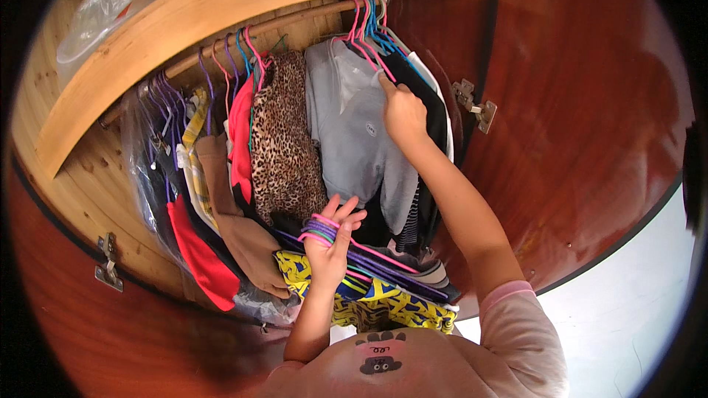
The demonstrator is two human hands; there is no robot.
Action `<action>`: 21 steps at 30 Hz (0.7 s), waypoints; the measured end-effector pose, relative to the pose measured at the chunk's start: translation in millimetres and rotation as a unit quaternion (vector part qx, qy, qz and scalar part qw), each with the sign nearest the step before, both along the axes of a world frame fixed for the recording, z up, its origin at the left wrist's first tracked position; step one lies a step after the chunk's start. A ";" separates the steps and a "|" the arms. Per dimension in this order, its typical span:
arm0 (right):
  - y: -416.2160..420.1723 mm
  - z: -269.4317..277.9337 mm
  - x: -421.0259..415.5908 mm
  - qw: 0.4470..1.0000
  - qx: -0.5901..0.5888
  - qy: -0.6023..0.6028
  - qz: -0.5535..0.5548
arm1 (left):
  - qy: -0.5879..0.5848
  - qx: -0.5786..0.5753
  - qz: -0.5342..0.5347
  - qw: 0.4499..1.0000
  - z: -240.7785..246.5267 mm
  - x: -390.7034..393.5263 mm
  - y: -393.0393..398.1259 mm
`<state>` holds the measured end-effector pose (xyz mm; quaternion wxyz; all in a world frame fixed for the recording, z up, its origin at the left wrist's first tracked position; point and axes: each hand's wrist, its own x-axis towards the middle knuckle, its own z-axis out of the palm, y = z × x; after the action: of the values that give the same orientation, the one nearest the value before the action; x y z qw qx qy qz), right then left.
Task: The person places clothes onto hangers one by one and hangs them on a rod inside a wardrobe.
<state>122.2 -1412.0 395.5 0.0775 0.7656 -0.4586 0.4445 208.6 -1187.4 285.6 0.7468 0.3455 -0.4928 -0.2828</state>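
Several purple, pink and green clothes hangers (376,265) lie across my left hand (327,249), their hooks looped over its palm and fingers. Yellow-and-blue patterned clothing (404,309) hangs from them in front of my body. My right hand (405,110) is raised to the shoulder of a grey sweatshirt (348,121) on a pink hanger (376,55). Its index finger points up along the fabric there; whether the fingers pinch the cloth cannot be told. Left of the sweatshirt hangs a leopard-print garment (285,138).
A wooden rod (271,25) spans the wardrobe behind a wooden crosspiece (249,0). Red (241,138) and brown (232,221) garments hang at left. Dark red doors with metal hinges (475,105) stand open on both sides. A clear plastic bag (105,11) lies at the upper left.
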 end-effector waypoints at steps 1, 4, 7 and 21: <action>9.1 -8.6 -7.7 0.999 0.005 0.033 0.003 | -0.002 0.001 0.000 1.000 -1.8 1.1 0.3; 51.7 -43.8 -46.9 0.984 -0.121 0.024 0.128 | 0.002 0.004 -0.012 1.000 -4.5 1.9 -1.7; 109.2 -86.2 -93.6 0.954 0.020 0.037 0.296 | 0.003 0.003 -0.031 1.000 -7.7 1.9 -1.9; 137.8 -190.4 -159.4 0.698 0.454 -0.101 0.545 | -0.056 0.075 -0.027 0.995 -19.8 -4.0 -13.9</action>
<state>-37.2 -1274.1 205.1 -0.5821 0.7742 -0.1126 0.2218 204.5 -1201.3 265.8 0.6823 0.4023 -0.5201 -0.3196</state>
